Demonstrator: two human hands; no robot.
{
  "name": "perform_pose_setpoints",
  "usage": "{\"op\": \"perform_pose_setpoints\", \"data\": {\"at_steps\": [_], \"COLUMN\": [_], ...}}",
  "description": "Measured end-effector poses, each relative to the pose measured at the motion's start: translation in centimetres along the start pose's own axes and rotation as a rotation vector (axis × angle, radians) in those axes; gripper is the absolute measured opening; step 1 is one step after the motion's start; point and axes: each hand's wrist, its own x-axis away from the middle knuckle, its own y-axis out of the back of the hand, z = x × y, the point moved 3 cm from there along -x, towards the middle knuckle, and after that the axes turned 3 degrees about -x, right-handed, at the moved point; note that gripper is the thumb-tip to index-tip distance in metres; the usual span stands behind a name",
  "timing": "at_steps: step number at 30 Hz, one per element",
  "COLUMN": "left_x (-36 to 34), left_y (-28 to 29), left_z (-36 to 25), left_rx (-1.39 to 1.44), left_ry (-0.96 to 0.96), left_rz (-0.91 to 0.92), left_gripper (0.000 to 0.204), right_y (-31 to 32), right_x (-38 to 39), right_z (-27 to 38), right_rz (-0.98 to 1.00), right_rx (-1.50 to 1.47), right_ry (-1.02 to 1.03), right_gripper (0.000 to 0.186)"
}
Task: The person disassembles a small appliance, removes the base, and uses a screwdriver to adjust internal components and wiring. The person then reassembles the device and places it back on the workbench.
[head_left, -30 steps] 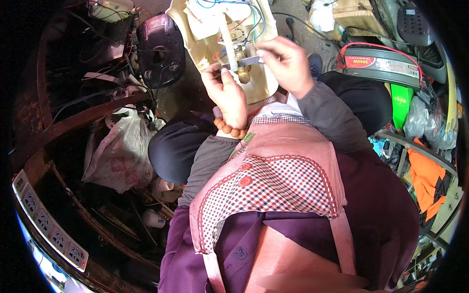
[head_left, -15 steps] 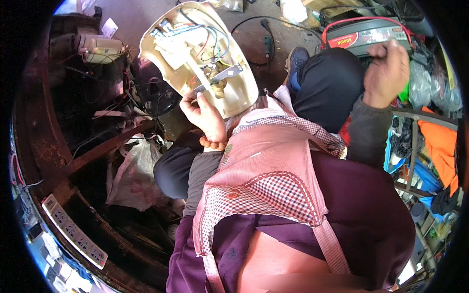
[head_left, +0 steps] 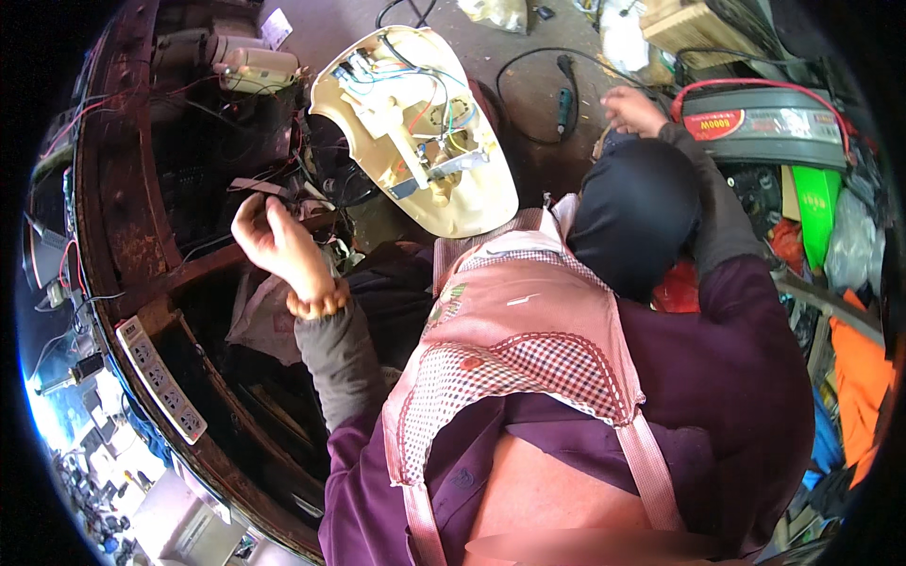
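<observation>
A cream plastic housing (head_left: 486, 198) rests at the top edge of my pink checked apron (head_left: 519, 297), its wiring, white tube and brass fitting exposed, with a flat metal plate (head_left: 453, 166) lying across the fitting. My left hand (head_left: 269, 236) is raised left of the housing, loosely curled fingers apart and nothing visible in them, near a dark rusty frame. My right hand (head_left: 630, 110) is beyond my bent right knee (head_left: 637, 212), fingers bent and apart, near a teal handheld tool (head_left: 564, 111) and its black cord on the floor; I see nothing held in it.
A grey machine (head_left: 755, 132) with a red cable and a green object (head_left: 816, 212) stand at right, beside bags and orange cloth (head_left: 859, 382). At left are the rusty metal frame (head_left: 151, 217), a white power strip (head_left: 160, 377) and cluttered electronics. A wooden box (head_left: 694, 26) lies at back right.
My left hand has let go of the housing and moved left. My right hand left the metal plate, swung out right, then moved back beyond my knee toward the floor.
</observation>
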Motion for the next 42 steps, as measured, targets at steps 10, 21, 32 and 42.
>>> {"op": "perform_pose_setpoints", "data": {"at_steps": [10, 21, 32, 42], "left_x": [-2.2, -2.3, -1.6, -1.7], "left_y": [-7.2, -8.6, -8.9, -8.2], "left_z": [6.1, 7.4, 6.5, 7.1], "left_rx": [-0.921, -0.992, -0.996, -1.020], "left_ry": [-0.031, 0.081, 0.059, -0.091], "left_rz": [0.550, 0.663, 0.697, 0.579], "left_gripper": [0.039, 0.039, 0.035, 0.031], "right_y": [-4.2, -9.0, -9.2, -5.1], "right_x": [-13.8, -12.2, -13.2, -7.6], "right_z": [-9.0, -4.8, -7.2, -5.1], "right_rz": [-0.218, -0.244, -0.141, -0.139], "right_rx": [0.619, 0.679, 0.922, -0.293], "right_ry": [0.207, 0.147, 0.410, 0.101], "right_gripper": [0.086, 0.077, 0.074, 0.101]}}
